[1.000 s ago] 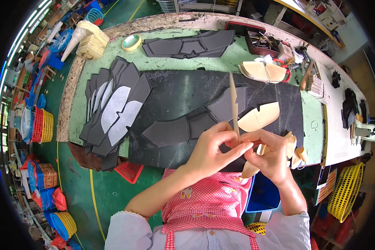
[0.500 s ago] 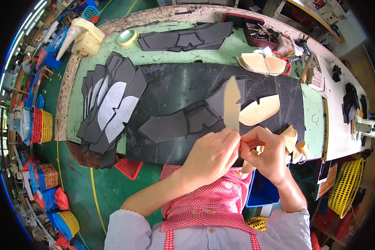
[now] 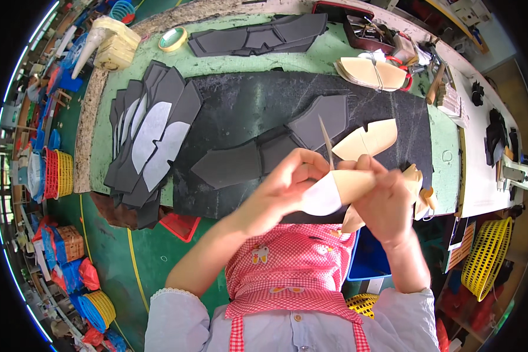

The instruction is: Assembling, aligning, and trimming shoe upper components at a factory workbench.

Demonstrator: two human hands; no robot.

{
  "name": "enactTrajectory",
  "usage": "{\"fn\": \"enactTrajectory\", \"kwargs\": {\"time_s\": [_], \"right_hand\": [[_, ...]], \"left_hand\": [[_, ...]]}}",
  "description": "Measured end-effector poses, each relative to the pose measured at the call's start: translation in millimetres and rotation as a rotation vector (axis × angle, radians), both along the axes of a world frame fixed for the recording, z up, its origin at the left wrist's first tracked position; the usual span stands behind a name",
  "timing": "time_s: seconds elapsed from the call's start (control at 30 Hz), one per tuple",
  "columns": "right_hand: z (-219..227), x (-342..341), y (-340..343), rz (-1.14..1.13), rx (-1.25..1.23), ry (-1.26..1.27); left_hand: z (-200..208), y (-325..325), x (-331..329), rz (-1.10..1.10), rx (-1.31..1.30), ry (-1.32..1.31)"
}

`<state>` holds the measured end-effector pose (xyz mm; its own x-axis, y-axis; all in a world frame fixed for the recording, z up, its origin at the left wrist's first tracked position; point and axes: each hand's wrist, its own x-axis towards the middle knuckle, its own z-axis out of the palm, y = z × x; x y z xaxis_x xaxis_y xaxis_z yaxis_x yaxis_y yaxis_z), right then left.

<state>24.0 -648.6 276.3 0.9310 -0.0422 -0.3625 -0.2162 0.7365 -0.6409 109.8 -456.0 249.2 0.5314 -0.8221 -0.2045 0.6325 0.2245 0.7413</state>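
Between my two hands is a curved adhesive piece, its white layer on the left and its tan backing paper folding away on the right. My left hand grips the white layer at its edge. Slightly blurred, my right hand has its fingers closed on the tan paper. Beyond them, a dark grey foam piece with a stepped, notched outline lies on the black mat. A similar tan notched piece rests just beyond my right hand.
Grey foam pieces with white patches are fanned out at the left. More grey pieces lie at the back, near a tape roll. A tied tan bundle and tool box stand back right. Curled tan scraps lie beside my right hand.
The upright tan piece between my hands has tilted and spread, and its white layer now shows apart from the tan paper. My right hand has moved slightly right, my left slightly left.
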Motion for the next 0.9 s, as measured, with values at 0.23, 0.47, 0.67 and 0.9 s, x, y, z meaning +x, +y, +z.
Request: {"fn": "enactTrajectory", "kwargs": {"time_s": [0.23,0.47,0.67,0.9], "right_hand": [[18,-21,-57,0.547,-1.198,0.306],[-3,30,-16,0.381,-1.086,-0.176],[-22,92,-9,0.481,-1.1,-0.025],[-36,112,-6,0.665,-1.335,0.009]], "left_hand": [[16,83,28,-0.383,0.28,0.153],[3,56,20,-0.022,-0.239,0.488],[-11,59,75,-0.103,0.776,-0.524],[-38,54,74,-0.027,0.932,-0.807]]}}
